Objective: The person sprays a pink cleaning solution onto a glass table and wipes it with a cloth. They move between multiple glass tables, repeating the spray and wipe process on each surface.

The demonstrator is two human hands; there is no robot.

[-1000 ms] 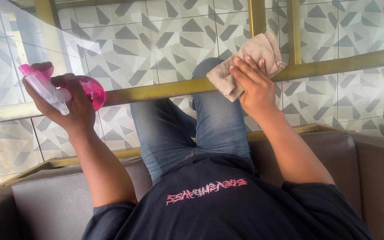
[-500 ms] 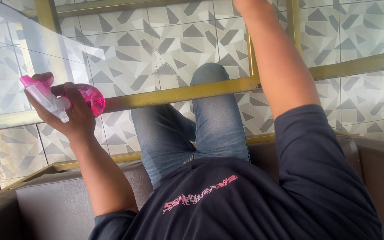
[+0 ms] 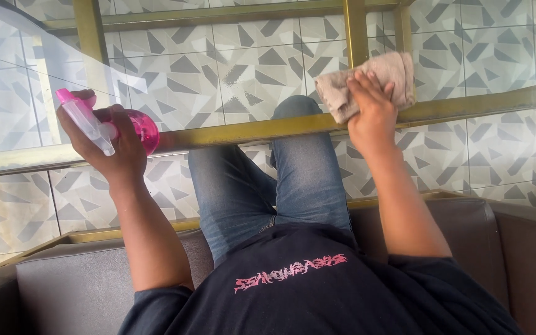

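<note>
Under the flat, spread right hand [image 3: 372,115], beige cloth [image 3: 367,84] pressed near the glass tabletop's [image 3: 231,68] gold frame edge [image 3: 249,131], drawn back nearer since before, pink spray bottle [image 3: 116,124] gripped by the left hand [image 3: 110,146], open glass leftward.

A glass pane [image 3: 26,93] with a brass-coloured frame [image 3: 231,131] catches bright daylight glare on its left. Beneath it lies a floor of pale tiles [image 3: 249,62] patterned with grey triangles. A brown cushioned sofa [image 3: 75,291] fills the bottom edge.

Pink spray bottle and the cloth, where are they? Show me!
pink spray bottle [image 3: 136,127], head view, on its round pink body beside the left hand [image 3: 110,146].
cloth [image 3: 342,87], head view, on its bare left part, beside the right hand [image 3: 370,111].
</note>
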